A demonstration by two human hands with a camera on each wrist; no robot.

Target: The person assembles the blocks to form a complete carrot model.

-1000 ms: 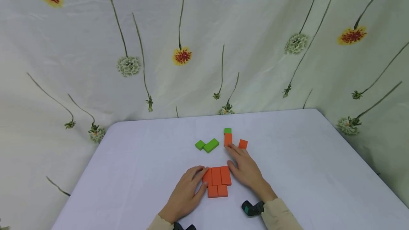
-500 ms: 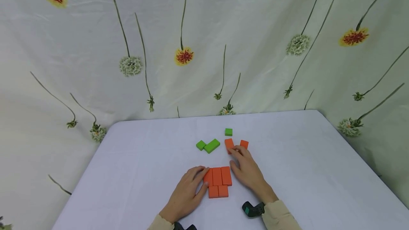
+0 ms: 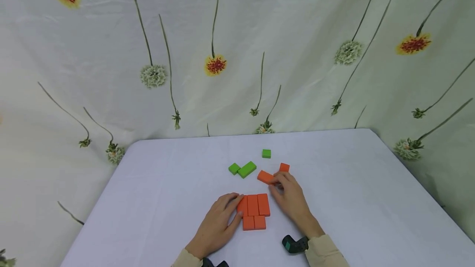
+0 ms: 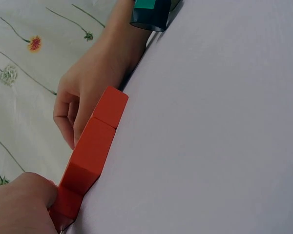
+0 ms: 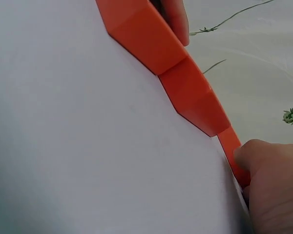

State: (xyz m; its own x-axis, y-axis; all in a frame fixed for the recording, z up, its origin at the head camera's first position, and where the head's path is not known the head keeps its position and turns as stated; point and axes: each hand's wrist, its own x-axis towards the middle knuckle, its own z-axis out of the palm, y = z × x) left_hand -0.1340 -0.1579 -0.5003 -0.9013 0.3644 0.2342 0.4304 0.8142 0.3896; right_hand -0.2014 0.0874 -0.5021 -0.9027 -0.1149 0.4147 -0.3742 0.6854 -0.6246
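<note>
A joined group of flat orange blocks [image 3: 253, 205] lies on the table, with longer blocks at the far side and two shorter ones [image 3: 248, 223] nearer. My left hand [image 3: 217, 226] rests against the group's left side, its forefinger and thumb touching the leftmost block. Beyond the group, my right hand [image 3: 291, 199] pinches the right end of a loose orange block [image 3: 265, 176], which lies slanted. The left wrist view shows the group edge-on [image 4: 93, 146], hiding part of the right hand [image 4: 88, 92]. In the right wrist view, the right thumb [image 5: 268, 165] touches an orange block [image 5: 229, 146].
Another orange block [image 3: 284, 167] lies just beyond the right hand. Farther back are a small green block [image 3: 266, 153] and a green pair, one short [image 3: 234, 168], one long [image 3: 247, 169]. A flowered cloth [image 3: 237, 52] hangs behind the white table [image 3: 167, 184].
The loose orange block has come away from the far green block, moving nearer and turning from upright to slanted with my right hand. My left hand and the group have stayed put.
</note>
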